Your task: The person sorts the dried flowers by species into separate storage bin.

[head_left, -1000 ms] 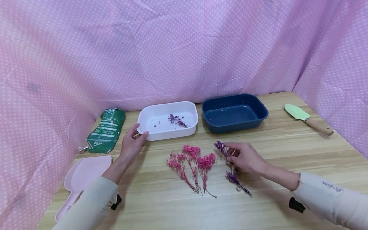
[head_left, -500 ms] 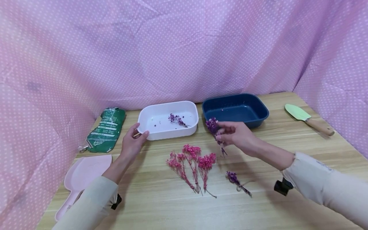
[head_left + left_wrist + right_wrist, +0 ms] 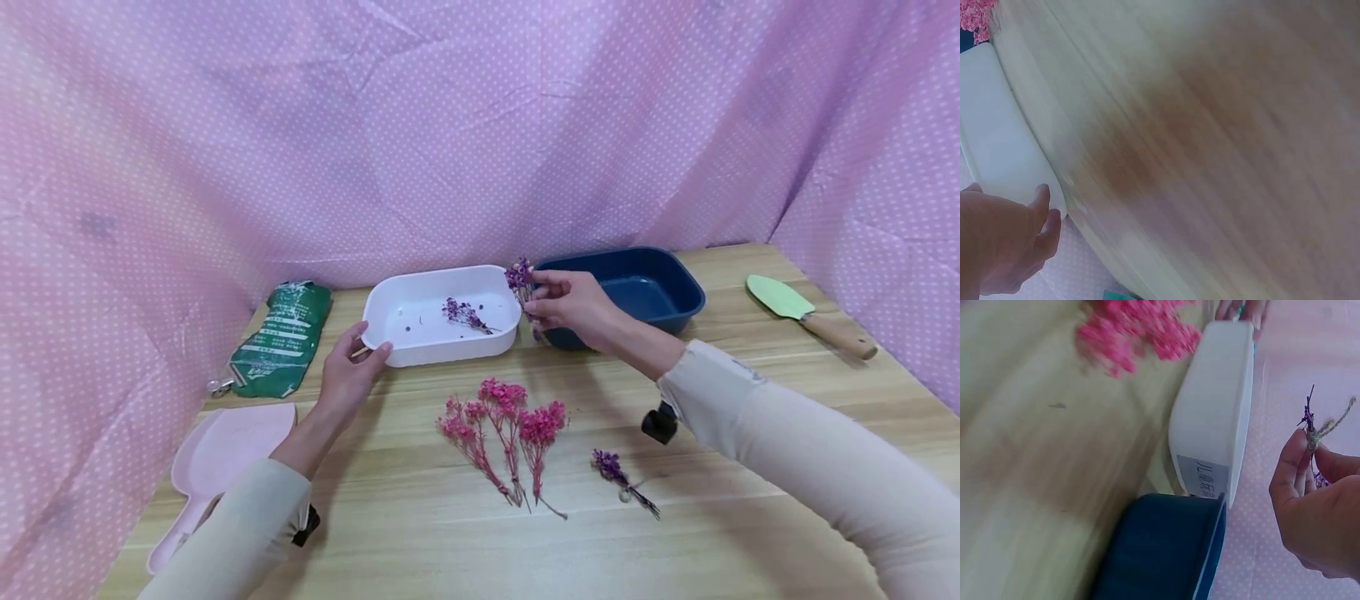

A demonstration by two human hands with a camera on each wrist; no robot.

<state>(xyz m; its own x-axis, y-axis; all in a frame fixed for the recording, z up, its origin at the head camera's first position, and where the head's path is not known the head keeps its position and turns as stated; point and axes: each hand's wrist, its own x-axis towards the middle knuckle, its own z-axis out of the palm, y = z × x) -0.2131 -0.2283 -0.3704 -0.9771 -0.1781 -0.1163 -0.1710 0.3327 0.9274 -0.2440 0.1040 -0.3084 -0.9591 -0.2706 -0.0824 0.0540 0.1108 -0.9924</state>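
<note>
My right hand point(image 3: 577, 308) pinches a bunch of purple dried flowers point(image 3: 519, 277) in the air by the white tub's right end. Twine point(image 3: 1314, 436) ties its stems in the right wrist view. At the opposite end, my left hand point(image 3: 347, 375) holds the front left corner of the white plastic tub point(image 3: 450, 353) between thumb and fingers. Inside that tub lies a purple sprig point(image 3: 463, 313) among a few fallen bits. Three pink dried flower bunches point(image 3: 504, 397) lie on the table in front. Another tied purple bunch point(image 3: 609, 465) rests to their right.
A dark blue tub point(image 3: 648, 293) stands right of the white one, partly behind my right hand. Far right lies a green trowel point(image 3: 782, 297) with a wooden handle. A green bag point(image 3: 279, 342) and a pink dustpan point(image 3: 228, 446) lie at left. Polka-dot cloth point(image 3: 450, 167) hangs behind.
My right hand has lifted the purple bunch off the table and carried it up and left, past the blue tub's front to the white tub. My left hand stays on the white tub.
</note>
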